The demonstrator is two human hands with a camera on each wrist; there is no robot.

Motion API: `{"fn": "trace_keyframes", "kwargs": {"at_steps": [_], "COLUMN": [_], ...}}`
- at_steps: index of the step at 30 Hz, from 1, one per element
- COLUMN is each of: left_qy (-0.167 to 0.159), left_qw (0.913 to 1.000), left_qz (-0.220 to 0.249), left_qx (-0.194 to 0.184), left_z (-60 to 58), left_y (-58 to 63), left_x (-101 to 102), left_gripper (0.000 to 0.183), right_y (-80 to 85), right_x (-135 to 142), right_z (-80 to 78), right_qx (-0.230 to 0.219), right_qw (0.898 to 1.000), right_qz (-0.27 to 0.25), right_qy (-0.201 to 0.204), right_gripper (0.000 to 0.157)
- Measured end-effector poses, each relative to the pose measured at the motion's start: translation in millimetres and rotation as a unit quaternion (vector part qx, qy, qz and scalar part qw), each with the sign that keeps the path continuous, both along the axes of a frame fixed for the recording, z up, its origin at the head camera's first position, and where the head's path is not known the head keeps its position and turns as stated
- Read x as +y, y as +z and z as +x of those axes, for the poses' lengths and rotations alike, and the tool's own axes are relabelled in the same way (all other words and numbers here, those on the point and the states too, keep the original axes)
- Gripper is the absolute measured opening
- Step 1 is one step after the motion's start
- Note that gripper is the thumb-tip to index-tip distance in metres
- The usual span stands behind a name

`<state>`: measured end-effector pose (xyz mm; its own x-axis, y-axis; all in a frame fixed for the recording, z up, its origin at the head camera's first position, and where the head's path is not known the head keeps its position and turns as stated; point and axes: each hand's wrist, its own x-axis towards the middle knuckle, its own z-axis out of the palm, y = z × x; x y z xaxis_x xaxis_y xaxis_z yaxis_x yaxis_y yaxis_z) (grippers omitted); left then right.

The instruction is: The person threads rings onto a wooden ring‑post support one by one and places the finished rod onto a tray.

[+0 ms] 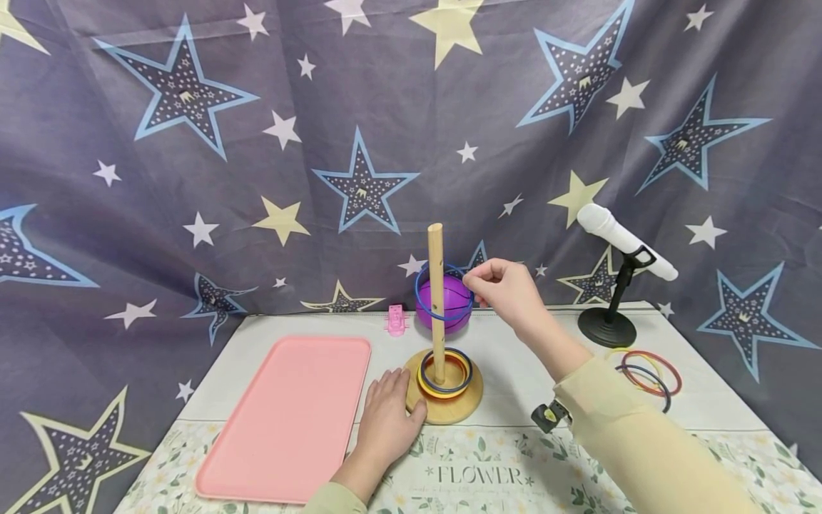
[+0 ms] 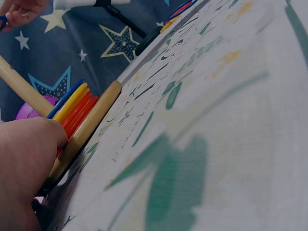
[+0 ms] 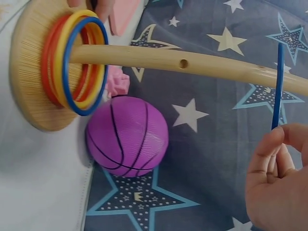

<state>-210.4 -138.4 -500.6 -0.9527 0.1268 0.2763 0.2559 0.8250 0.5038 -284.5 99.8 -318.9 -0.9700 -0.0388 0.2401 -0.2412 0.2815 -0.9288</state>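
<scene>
In my right hand [image 1: 510,293], thumb and fingertips pinch the edge of a blue ring [image 3: 278,86]. It appears to encircle the upper part of a wooden pole [image 1: 436,264]. The pole stands upright on a round wooden base [image 1: 472,401]. Around its foot lie stacked rings: a blue ring [image 2: 66,98] on top, a yellow ring [image 2: 72,103] under it, and red rings [image 2: 90,114] lowest. My left hand [image 1: 388,421] rests on the base's left edge, fingers extended and thumb against its near side; the left wrist view shows the thumb close to the rings.
Left of the stand lies a pink tray [image 1: 289,421]. A purple ball [image 3: 127,137] and a small pink toy [image 1: 397,320] sit behind it. To the right are a white microphone [image 1: 626,239] on a black stand [image 1: 606,327] and loose rings [image 1: 674,375]. A starry curtain hangs behind.
</scene>
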Motion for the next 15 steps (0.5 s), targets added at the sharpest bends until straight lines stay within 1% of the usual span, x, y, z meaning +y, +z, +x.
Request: {"fn": "trace_keyframes", "kwargs": {"at_steps": [6,15], "left_qy": [0.002,0.003], "left_qw": [1.0000,1.0000], "left_qz": [0.000,0.000], "left_qx": [-0.004,-0.004], "left_z": [-0.7,0.2], "left_y": [0.0,0.5], "left_x": [0,1], "left_gripper": [0.066,0.066], "right_y": [-14.8,-35.9], "right_x": [-2,-4], "right_z": [0.1,2.4], "right_qx": [-0.008,-0.025], "right_qw": [1.000,0.999], "right_qz": [0.008,0.021], "right_qy": [0.002,0.008], "right_gripper": [0.011,0.011]}}
